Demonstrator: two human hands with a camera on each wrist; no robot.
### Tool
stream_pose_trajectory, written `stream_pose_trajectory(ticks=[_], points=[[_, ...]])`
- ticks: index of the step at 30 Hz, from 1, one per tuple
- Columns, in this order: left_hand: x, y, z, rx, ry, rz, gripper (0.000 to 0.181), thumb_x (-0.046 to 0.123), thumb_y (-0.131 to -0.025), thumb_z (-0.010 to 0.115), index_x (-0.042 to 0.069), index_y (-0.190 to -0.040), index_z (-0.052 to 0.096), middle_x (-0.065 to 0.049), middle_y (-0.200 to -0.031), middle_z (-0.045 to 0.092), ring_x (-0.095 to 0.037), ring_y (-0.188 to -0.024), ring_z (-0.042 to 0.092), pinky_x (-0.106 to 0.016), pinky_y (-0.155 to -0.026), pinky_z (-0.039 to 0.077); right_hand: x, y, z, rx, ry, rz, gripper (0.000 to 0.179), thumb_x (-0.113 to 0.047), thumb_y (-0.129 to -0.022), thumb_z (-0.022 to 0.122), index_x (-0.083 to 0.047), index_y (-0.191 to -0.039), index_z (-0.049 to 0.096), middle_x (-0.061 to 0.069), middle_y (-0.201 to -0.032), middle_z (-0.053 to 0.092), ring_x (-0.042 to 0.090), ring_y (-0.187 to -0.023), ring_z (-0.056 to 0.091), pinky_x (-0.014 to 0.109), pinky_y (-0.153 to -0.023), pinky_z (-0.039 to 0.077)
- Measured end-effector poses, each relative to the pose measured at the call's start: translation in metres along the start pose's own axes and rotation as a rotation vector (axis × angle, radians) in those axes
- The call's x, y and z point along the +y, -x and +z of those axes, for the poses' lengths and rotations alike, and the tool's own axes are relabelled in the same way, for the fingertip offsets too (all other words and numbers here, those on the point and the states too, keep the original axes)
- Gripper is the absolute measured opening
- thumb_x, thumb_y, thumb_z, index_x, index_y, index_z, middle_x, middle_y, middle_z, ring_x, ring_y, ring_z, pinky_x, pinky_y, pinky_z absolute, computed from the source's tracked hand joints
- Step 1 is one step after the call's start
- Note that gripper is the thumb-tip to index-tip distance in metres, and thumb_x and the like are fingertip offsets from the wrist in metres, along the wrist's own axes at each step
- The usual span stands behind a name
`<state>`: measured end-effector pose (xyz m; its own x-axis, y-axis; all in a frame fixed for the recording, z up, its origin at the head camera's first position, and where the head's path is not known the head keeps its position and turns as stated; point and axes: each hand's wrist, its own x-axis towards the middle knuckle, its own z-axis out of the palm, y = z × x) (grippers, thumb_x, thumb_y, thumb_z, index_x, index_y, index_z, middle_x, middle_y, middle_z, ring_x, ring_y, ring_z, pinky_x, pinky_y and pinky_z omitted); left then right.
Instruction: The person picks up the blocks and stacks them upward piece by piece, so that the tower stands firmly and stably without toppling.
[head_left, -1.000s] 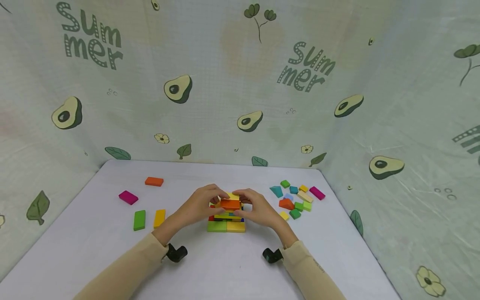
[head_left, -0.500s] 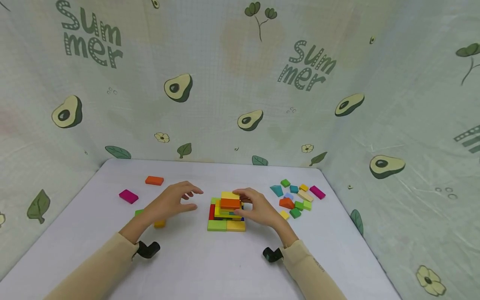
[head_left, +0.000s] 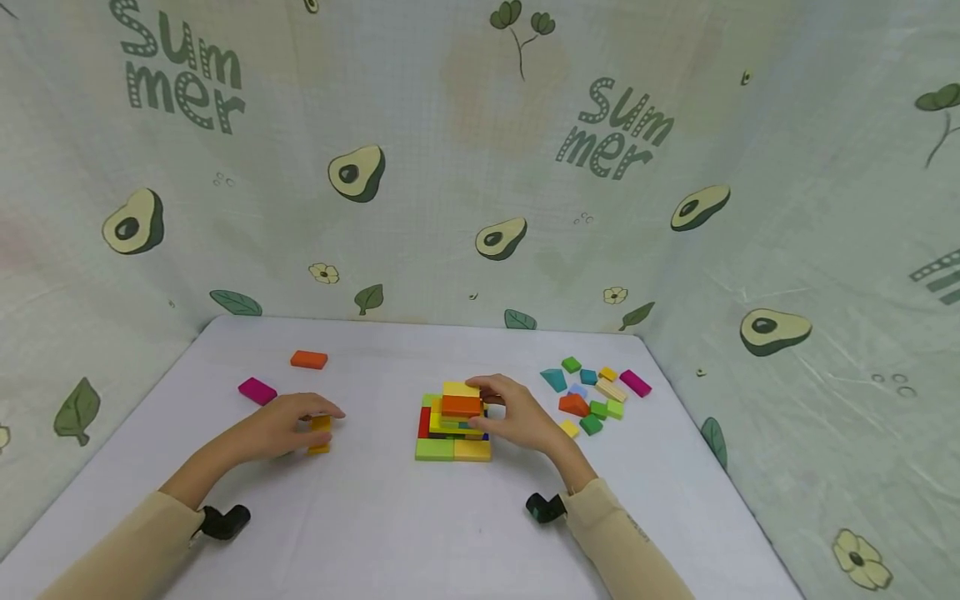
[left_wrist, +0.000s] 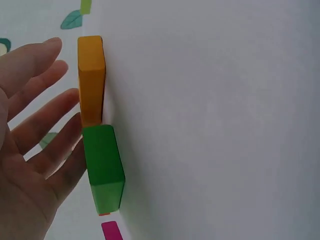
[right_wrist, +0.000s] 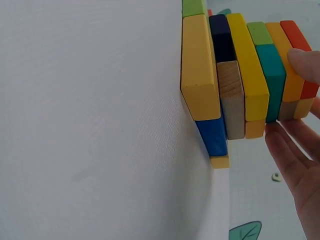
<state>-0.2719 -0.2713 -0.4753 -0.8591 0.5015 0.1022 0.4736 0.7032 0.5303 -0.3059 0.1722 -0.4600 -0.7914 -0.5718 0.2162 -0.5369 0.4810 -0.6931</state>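
A stepped block tower (head_left: 453,446) stands mid-table, its layers mixed in colour, with an orange block (head_left: 461,406) near the top. My right hand (head_left: 513,417) holds the tower's upper layers from the right, thumb at the front and fingers at the back; the right wrist view shows the thumb (right_wrist: 305,64) over the upper layers. Away to the left, my left hand (head_left: 281,429) is around a yellow block (head_left: 320,423), fingers behind and thumb in front. In the left wrist view its fingers are spread beside that block and a green block (left_wrist: 102,155), which the hand mostly hides from the head view.
An orange block (head_left: 309,359) and a magenta block (head_left: 257,391) lie at the back left. Several small blocks, among them a red one (head_left: 573,405) and a magenta one (head_left: 635,383), are scattered right of the tower. A printed curtain (head_left: 420,275) rises behind the table.
My left hand has left the tower and moved left and down to the yellow block. The right hand stays at the tower, whose blocks look unmoved.
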Motion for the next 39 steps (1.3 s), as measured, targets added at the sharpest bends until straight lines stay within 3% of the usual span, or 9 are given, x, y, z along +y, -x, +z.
stream_pose_trajectory(ticks=[5, 13, 17, 23, 29, 39], points=[[-0.007, 0.009, -0.004, -0.021, 0.0, 0.067, 0.036, 0.032, -0.097, 0.08, 0.02, -0.13, 0.075, 0.006, -0.127, 0.071, -0.016, -0.11, 0.063, -0.032, -0.092, 0.058, 0.0, 0.0, 0.0, 0.001, -0.003, 0.001, 0.06, -0.023, -0.094, 0.084, -0.018, -0.148, 0.058, 0.001, -0.146, 0.06, 0.015, -0.127, 0.064, 0.034, -0.111, 0.052], [-0.004, 0.011, -0.01, -0.101, -0.025, 0.052, 0.038, 0.008, -0.093, 0.076, 0.02, -0.129, 0.076, 0.006, -0.13, 0.067, -0.023, -0.12, 0.063, -0.035, -0.1, 0.058, -0.001, -0.001, 0.0, 0.0, -0.008, 0.002, 0.06, -0.022, -0.094, 0.084, -0.018, -0.148, 0.058, 0.001, -0.146, 0.06, 0.016, -0.128, 0.064, 0.034, -0.111, 0.052], [-0.005, 0.009, -0.008, -0.113, 0.0, 0.056, 0.034, 0.009, -0.094, 0.079, 0.021, -0.125, 0.077, 0.007, -0.126, 0.068, -0.018, -0.114, 0.064, -0.03, -0.095, 0.059, 0.0, -0.001, 0.001, 0.001, -0.005, -0.002, 0.06, -0.022, -0.095, 0.084, -0.018, -0.148, 0.058, 0.001, -0.146, 0.06, 0.015, -0.127, 0.064, 0.034, -0.11, 0.052], [0.0, -0.002, -0.001, -0.102, 0.036, 0.056, 0.027, 0.02, -0.093, 0.084, 0.027, -0.118, 0.076, 0.013, -0.115, 0.069, -0.009, -0.1, 0.062, -0.025, -0.089, 0.059, -0.002, 0.0, 0.0, 0.002, -0.005, -0.011, 0.059, -0.022, -0.095, 0.084, -0.017, -0.148, 0.058, 0.001, -0.145, 0.061, 0.016, -0.127, 0.064, 0.036, -0.111, 0.053], [0.008, -0.016, 0.004, -0.094, -0.014, 0.055, 0.028, 0.018, -0.093, 0.083, 0.025, -0.119, 0.077, 0.014, -0.112, 0.07, -0.008, -0.096, 0.062, -0.026, -0.086, 0.059, -0.002, 0.001, 0.0, -0.002, -0.007, -0.012, 0.059, -0.022, -0.096, 0.083, -0.017, -0.148, 0.058, 0.002, -0.145, 0.06, 0.017, -0.127, 0.064, 0.038, -0.111, 0.052], [0.024, -0.039, 0.003, 0.0, -0.08, 0.042, 0.028, 0.021, -0.091, 0.087, 0.023, -0.118, 0.08, 0.013, -0.107, 0.071, -0.009, -0.095, 0.063, -0.029, -0.086, 0.061, -0.003, 0.001, 0.0, 0.003, -0.002, -0.011, 0.059, -0.022, -0.095, 0.083, -0.017, -0.148, 0.058, 0.001, -0.145, 0.061, 0.016, -0.127, 0.064, 0.036, -0.111, 0.052]])
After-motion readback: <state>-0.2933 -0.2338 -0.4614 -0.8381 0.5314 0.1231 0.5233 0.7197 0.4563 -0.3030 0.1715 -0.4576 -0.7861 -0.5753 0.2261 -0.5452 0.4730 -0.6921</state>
